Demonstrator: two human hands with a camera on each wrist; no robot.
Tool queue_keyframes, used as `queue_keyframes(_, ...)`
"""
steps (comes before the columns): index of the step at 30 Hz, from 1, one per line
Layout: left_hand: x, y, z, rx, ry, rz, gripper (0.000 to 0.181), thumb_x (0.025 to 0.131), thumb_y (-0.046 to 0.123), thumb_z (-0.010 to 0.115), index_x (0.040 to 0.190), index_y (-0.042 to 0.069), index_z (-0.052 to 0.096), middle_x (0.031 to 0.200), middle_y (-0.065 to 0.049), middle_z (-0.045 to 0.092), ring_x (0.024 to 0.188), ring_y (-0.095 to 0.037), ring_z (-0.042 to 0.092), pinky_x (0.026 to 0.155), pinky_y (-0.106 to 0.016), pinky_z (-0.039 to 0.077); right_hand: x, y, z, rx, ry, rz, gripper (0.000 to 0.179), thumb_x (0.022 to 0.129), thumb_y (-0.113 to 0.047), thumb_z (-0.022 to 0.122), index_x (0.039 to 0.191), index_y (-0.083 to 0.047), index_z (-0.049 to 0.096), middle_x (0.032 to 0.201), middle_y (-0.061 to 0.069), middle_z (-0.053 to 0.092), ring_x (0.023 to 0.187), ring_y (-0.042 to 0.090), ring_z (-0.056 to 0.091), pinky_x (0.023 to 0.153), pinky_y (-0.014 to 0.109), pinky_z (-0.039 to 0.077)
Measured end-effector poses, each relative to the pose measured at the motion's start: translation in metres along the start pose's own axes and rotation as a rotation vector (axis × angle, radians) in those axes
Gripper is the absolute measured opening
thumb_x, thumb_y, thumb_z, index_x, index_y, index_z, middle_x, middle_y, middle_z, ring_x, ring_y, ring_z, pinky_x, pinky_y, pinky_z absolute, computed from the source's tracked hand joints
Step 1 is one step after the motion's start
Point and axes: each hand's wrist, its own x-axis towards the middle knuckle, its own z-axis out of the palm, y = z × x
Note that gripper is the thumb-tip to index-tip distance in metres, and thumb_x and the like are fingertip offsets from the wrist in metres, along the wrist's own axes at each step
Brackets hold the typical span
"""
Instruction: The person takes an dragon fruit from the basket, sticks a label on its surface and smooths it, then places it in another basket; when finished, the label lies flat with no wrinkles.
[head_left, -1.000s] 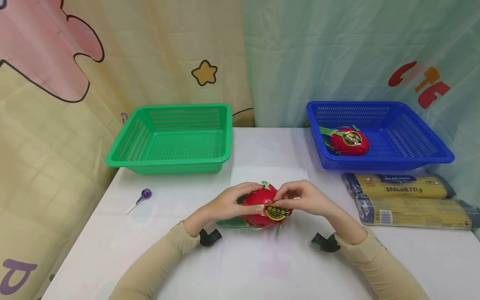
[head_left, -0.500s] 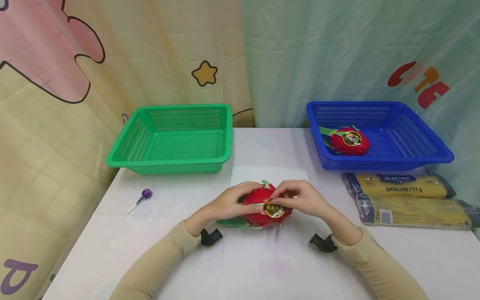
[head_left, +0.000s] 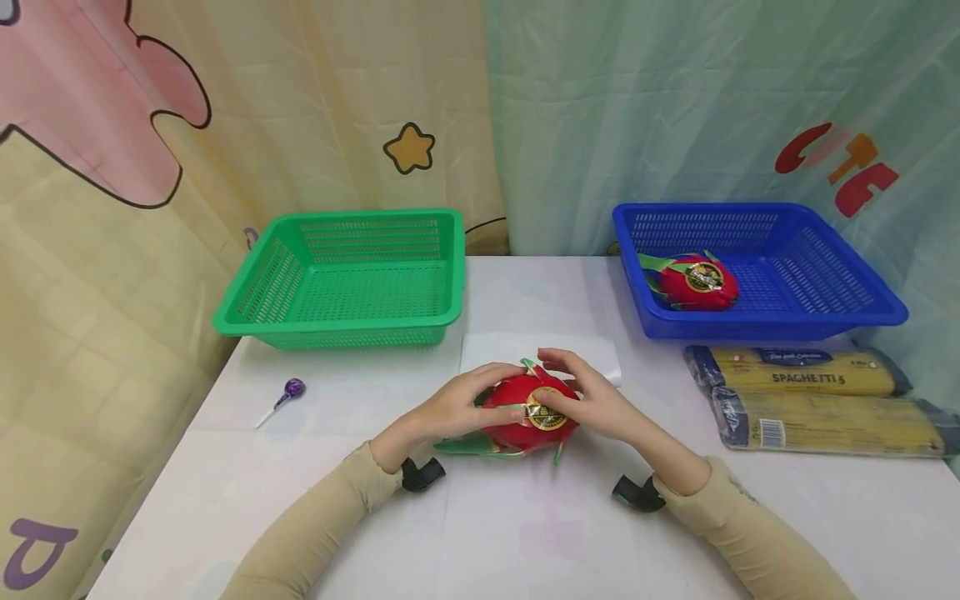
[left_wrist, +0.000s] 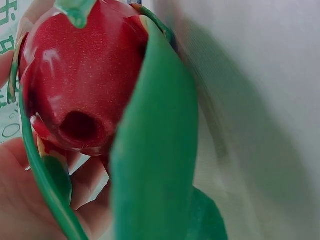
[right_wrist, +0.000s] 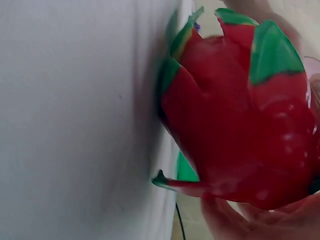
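Observation:
A red dragon fruit with green-tipped scales lies on the white table between both hands; a round gold-and-black sticker is on its top. From the left, my left hand grips it, thumb lying over the top by the sticker. On the other side my right hand holds the fruit, its thumb across the sticker and its fingers behind. A small dark hollow shows in the fruit's red end in the left wrist view. The right wrist view has the fruit's other end, with right-hand fingers below.
A green basket stands at the back left, a blue basket at the back right with another dragon fruit inside. Two spaghetti packs lie at right, a purple lollipop at left. White paper lies behind the fruit.
My right hand has gone from pinching at the sticker to spreading around the fruit's right side, thumb on the sticker. The left hand and the fruit have stayed nearly in place.

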Motion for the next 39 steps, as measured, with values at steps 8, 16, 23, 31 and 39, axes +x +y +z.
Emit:
queue_keyframes(8, 0.0, 0.003, 0.0, 0.001, -0.002, -0.066, 0.071, 0.084, 0.044, 0.064, 0.142, 0.013, 0.036, 0.131, 0.002, 0.049, 0.112, -0.012, 0.049, 0.084, -0.026, 0.048, 0.001, 0.001, 0.002, 0.042, -0.112, 0.124, 0.053, 0.093, -0.041, 0.054, 0.136, -0.011, 0.045, 0.12, 0.008, 0.056, 0.109, 0.026, 0.051, 0.087, 0.039, 0.049)
queue_keyframes(16, 0.005, 0.016, 0.007, 0.135, 0.077, -0.124, 0.099, 0.076, 0.064, 0.062, 0.15, 0.013, 0.019, 0.146, -0.002, 0.036, 0.118, -0.014, 0.048, 0.088, -0.036, 0.048, 0.0, -0.002, 0.004, 0.029, -0.076, 0.134, 0.055, 0.094, -0.042, 0.053, 0.137, -0.009, 0.044, 0.121, 0.007, 0.056, 0.109, 0.025, 0.052, 0.088, 0.04, 0.048)
queue_keyframes(23, 0.017, 0.022, 0.023, 0.312, 0.167, -0.093, 0.097, 0.077, 0.071, 0.054, 0.147, 0.009, 0.027, 0.12, -0.002, 0.056, 0.098, -0.014, 0.055, 0.077, -0.031, 0.05, 0.001, -0.001, 0.01, 0.069, -0.053, 0.148, 0.051, 0.096, -0.042, 0.049, 0.136, -0.01, 0.045, 0.116, 0.007, 0.058, 0.102, 0.022, 0.055, 0.086, 0.038, 0.048)
queue_keyframes(31, 0.02, 0.017, 0.031, 0.376, 0.242, -0.052, 0.095, 0.073, 0.069, 0.061, 0.139, 0.005, 0.037, 0.103, 0.003, 0.058, 0.085, -0.009, 0.052, 0.071, -0.027, 0.047, 0.001, 0.0, 0.013, 0.035, -0.008, 0.135, 0.049, 0.096, -0.042, 0.048, 0.134, -0.011, 0.048, 0.112, 0.006, 0.059, 0.099, 0.021, 0.054, 0.085, 0.037, 0.045)
queue_keyframes(39, 0.019, 0.016, 0.034, 0.399, 0.266, -0.03, 0.097, 0.068, 0.073, 0.062, 0.135, 0.005, 0.041, 0.097, 0.005, 0.056, 0.082, -0.008, 0.051, 0.068, -0.026, 0.045, -0.002, -0.004, 0.015, 0.022, 0.05, 0.137, 0.049, 0.095, -0.043, 0.049, 0.133, -0.012, 0.05, 0.111, 0.005, 0.06, 0.097, 0.02, 0.054, 0.085, 0.037, 0.045)
